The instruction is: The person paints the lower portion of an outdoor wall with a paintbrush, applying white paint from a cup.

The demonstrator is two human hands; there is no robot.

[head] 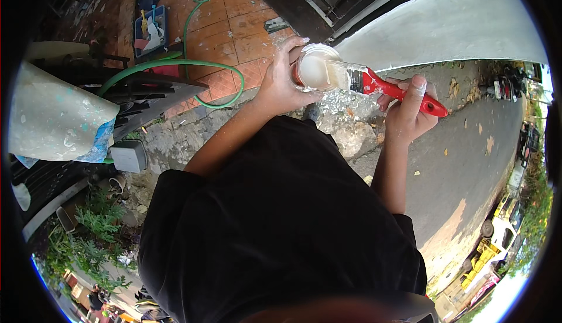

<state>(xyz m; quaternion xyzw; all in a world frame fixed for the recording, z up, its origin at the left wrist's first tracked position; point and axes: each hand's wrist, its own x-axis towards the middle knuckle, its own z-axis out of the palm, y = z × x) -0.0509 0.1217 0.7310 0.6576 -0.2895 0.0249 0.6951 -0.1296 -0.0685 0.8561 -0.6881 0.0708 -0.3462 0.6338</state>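
Note:
My left hand [281, 77] grips a small round container of white paint [314, 70], its fingers wrapped around the side and its open mouth facing up. Smears of white coat the rim and my fingertips. In my right hand [410, 108] is a flat paintbrush [386, 86] with a red handle, held between thumb and fingers. The brush's bristles [337, 75] reach over the container's rim at its right side and are covered in white paint. Dried paint also marks the metal ferrule. Both hands are raised in front of my black shirt.
A pale painted wall [456, 24] adjoins a dark metal gate [303, 2]. A green hose [215, 62] loops over orange floor tiles [210, 24], near a blue tray of tools [151, 31]. Left are a paint-spotted sheet [61, 116], grey box [128, 156] and plants [99, 222]. Parked vehicles line the road [465, 160].

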